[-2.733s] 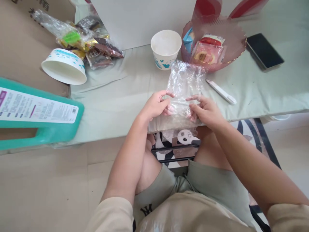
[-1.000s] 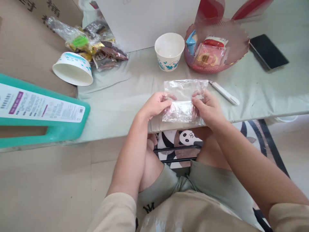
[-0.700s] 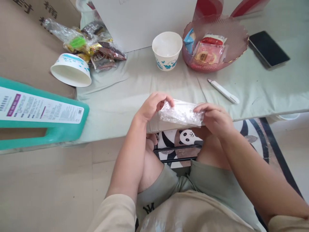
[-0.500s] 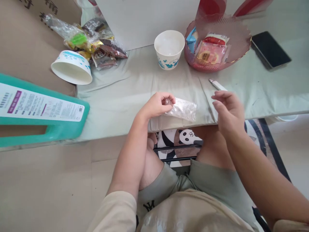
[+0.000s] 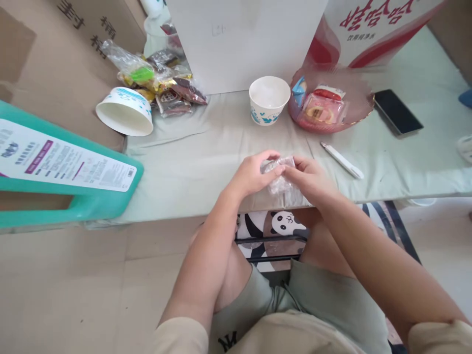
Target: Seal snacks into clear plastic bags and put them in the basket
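Observation:
Between both hands, just over the front edge of the cloth-covered table (image 5: 206, 162), is a crumpled clear plastic bag (image 5: 283, 183). My left hand (image 5: 254, 173) grips its left side, with the thumb pressed on top. On the other side my right hand (image 5: 312, 179) pinches the same bag near its upper right corner. Whether anything is inside the bag I cannot make out. To the right of my right hand lies a white pen-like cutter (image 5: 342, 161), flat on the cloth. A white paper cup with blue leaves (image 5: 269, 101) stands upright beyond the hands.
A pink scalloped bowl (image 5: 332, 125) with wrapped snacks stands beside the cup, a black phone (image 5: 398, 112) to its right. At left are a tipped paper cup (image 5: 124, 112), a heap of packaged snacks (image 5: 173, 93) and a green jug (image 5: 129, 184). Cardboard boxes (image 5: 73, 64) stand behind.
My right hand has moved left from beside the white cutter and taken hold of the bag. The bag is now bunched up between both hands. The view has shifted slightly.

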